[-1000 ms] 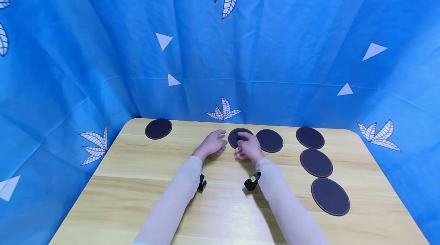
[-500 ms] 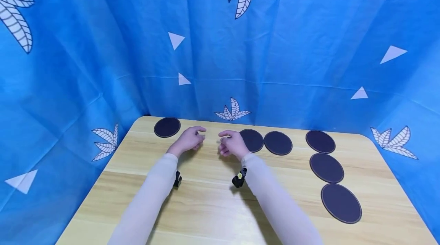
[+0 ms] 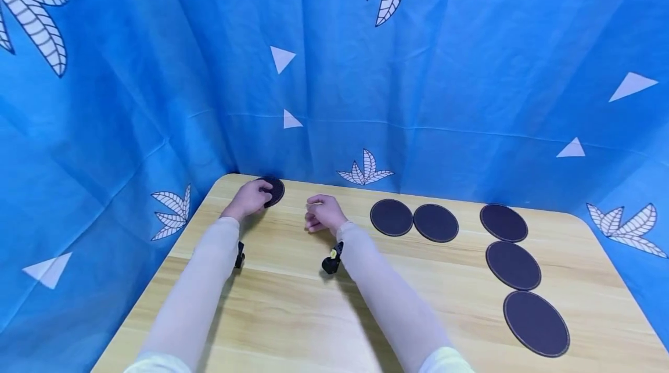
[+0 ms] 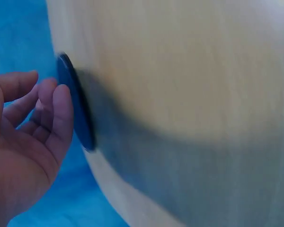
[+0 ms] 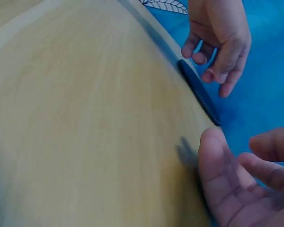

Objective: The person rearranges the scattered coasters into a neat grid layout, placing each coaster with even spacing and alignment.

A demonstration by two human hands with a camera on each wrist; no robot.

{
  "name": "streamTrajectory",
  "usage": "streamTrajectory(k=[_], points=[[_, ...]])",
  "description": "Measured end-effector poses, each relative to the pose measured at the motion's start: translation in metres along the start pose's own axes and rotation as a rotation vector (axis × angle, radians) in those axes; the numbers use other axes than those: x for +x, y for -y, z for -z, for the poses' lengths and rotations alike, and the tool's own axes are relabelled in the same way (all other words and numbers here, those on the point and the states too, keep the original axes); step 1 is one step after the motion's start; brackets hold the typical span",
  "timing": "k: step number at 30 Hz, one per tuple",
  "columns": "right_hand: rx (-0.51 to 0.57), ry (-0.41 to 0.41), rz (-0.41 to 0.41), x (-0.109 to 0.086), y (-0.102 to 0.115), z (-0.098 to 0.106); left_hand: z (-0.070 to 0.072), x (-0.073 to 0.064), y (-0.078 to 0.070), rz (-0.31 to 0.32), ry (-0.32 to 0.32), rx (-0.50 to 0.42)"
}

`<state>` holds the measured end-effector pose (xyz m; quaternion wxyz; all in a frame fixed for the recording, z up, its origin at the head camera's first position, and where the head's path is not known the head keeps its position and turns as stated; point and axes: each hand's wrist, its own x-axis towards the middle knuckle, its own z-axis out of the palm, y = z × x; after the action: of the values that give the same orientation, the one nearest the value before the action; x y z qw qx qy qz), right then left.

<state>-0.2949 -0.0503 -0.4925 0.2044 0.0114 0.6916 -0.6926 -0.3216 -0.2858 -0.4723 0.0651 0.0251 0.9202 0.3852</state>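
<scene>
A dark round coaster (image 3: pixel 273 190) lies flat at the upper left of the tabletop (image 3: pixel 292 303), close to its far rounded corner. The left hand (image 3: pixel 251 197) is over the near edge of that disc with its fingers (image 4: pixel 61 113) loosely bent and a little spread. In the left wrist view they sit right at the rim, but I cannot tell whether they press it or only hover. Nothing is gripped yet.

The right hand (image 3: pixel 324 213) hangs just above the wood, right of the coaster, loosely curled and holding nothing.

The disc looks thin and light, with a stitched edge, probably leather-like and slightly bendy, not fragile. Lying flush on smooth wood, it likely gives little to pinch from above. The better hold, I'd say, is at the rim: slide it or tip one edge up, then thumb under and fingers on top.

Room is tight behind it, where the table edge and the blue cloth (image 3: pixel 157 100) stand close. The open wood lies toward the lower middle of the head view, clear of the pair of coasters (image 3: pixel 413 219) at centre and the column of three (image 3: pixel 514 265) at right.
</scene>
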Motion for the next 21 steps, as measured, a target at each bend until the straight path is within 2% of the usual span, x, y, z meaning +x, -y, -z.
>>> streamTrajectory(k=[4,8,10,15,21], points=[[0.028,0.008,-0.019,0.013,0.000,-0.014,0.010,0.004,0.019,0.068,-0.042,0.083],[0.030,0.067,-0.047,0.023,0.004,-0.028,0.019,0.003,0.034,0.116,-0.069,0.186],[0.022,0.103,-0.062,0.028,0.008,-0.033,0.023,0.002,0.038,0.147,-0.070,0.198],[0.015,0.173,-0.094,0.043,0.018,-0.040,0.032,0.004,0.037,0.201,-0.040,0.207],[0.058,0.192,-0.153,0.059,0.015,-0.047,0.023,0.009,0.032,0.204,-0.014,0.246]])
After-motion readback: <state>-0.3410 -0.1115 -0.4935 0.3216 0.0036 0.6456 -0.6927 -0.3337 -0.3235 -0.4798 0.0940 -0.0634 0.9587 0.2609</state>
